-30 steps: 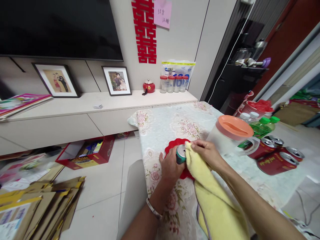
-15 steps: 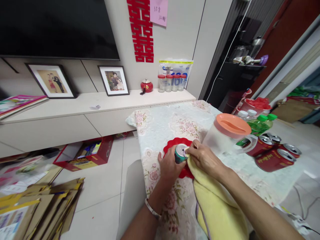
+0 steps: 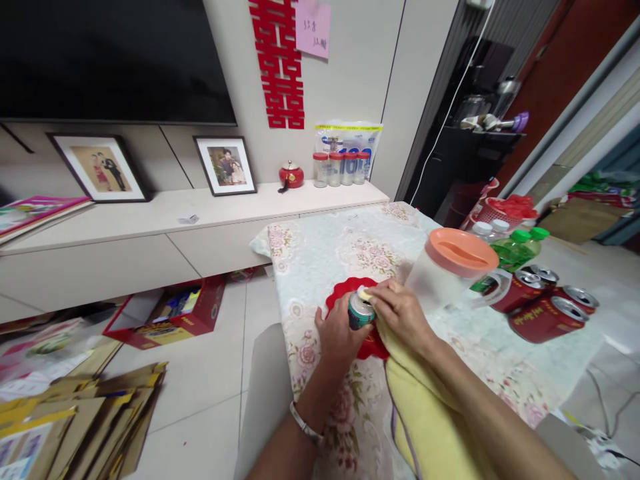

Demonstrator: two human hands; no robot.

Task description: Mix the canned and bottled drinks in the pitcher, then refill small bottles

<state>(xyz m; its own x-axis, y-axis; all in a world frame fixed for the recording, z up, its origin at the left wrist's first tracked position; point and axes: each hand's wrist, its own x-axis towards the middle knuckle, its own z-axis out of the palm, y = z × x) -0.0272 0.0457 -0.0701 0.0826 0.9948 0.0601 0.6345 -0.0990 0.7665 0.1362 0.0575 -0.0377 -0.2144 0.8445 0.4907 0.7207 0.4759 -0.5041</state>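
My left hand [image 3: 339, 328] is wrapped round a green drink can [image 3: 361, 312] and keeps it upright over a red scalloped plate [image 3: 344, 288]. In my right hand [image 3: 400, 310], a corner of a yellow towel [image 3: 425, 407] is pinched between the fingers and pressed onto the can's top. The rest of the towel hangs down over the table's front edge. My right fingers and the cloth hide part of the can's lid.
To the right stand a clear pitcher with an orange lid [image 3: 463, 250], several red cans [image 3: 547, 320] and green-capped bottles [image 3: 517, 247]. A flowered tablecloth [image 3: 320, 247] covers the table. Behind it runs a white cabinet [image 3: 230, 212]; flattened cardboard [image 3: 95, 427] lies on the floor at left.
My right hand has shifted slightly left, taking the towel corner from the can's right rim across its top. My left hand still grips the can in about the same place.
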